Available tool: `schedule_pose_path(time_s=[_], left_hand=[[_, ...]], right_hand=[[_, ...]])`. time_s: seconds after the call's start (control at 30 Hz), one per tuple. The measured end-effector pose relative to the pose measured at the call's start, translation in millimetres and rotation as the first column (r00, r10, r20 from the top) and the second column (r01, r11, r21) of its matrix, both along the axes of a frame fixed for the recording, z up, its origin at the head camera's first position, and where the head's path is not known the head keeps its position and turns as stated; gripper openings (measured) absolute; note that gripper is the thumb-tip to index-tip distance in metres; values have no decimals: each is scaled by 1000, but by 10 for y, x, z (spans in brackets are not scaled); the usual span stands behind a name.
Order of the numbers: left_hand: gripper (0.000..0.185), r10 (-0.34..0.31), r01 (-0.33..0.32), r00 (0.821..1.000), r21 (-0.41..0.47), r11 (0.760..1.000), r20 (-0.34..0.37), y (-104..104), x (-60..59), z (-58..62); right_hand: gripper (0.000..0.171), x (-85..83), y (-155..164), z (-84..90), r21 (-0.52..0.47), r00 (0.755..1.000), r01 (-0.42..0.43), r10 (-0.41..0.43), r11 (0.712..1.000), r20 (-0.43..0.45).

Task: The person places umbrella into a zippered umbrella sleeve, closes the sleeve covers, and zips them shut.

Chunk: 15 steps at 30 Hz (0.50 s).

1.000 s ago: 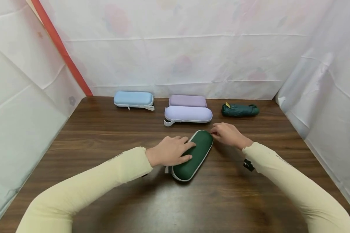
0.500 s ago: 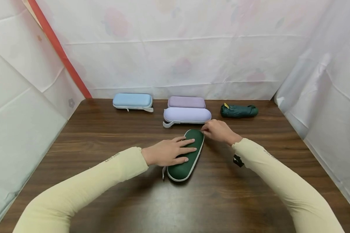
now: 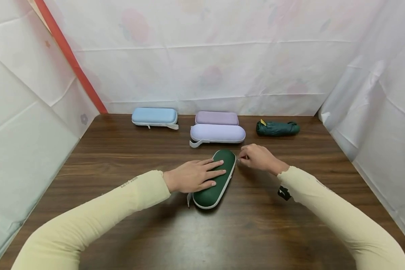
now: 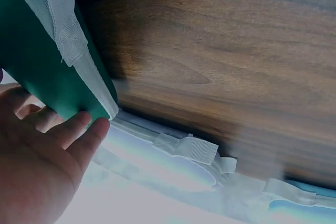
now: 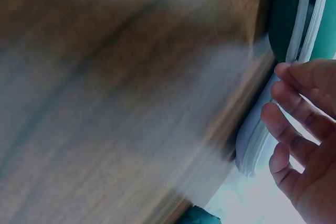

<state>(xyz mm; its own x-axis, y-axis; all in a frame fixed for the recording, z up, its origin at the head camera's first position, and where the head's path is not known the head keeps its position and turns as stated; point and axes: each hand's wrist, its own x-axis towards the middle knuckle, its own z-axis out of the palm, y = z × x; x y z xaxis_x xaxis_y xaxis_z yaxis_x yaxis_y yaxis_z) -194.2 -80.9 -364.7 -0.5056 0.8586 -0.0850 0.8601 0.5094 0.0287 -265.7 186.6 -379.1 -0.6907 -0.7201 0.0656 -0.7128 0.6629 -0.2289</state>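
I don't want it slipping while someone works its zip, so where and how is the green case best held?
Probably across the top of its middle, from the left, palm down. The green case lies flat and angled on the table, and its broad top offers room to press. That leaves its right edge free for the right hand.

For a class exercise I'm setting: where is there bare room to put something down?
Bare table lies between the left sleeve and blue case, between the right sleeve and dark bundle, and between both sleeves, in front of the green case. It's crowded around the left hand and right hand, with the lavender case just beyond.
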Motion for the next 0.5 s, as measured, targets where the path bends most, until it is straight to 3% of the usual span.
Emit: schedule_pose_path(time_s=[0.3,0.5], left_hand=[[51,22,-23,1000,-15,1000,-22,22,10,-9],[47,0,0,1000,-36,999,-7,40,-17,66]], right_hand=[[8,240,-26,-38,-67,994,-94,97,993,44],[9,355,-90,-33,-75,986,-157,161,985,46]])
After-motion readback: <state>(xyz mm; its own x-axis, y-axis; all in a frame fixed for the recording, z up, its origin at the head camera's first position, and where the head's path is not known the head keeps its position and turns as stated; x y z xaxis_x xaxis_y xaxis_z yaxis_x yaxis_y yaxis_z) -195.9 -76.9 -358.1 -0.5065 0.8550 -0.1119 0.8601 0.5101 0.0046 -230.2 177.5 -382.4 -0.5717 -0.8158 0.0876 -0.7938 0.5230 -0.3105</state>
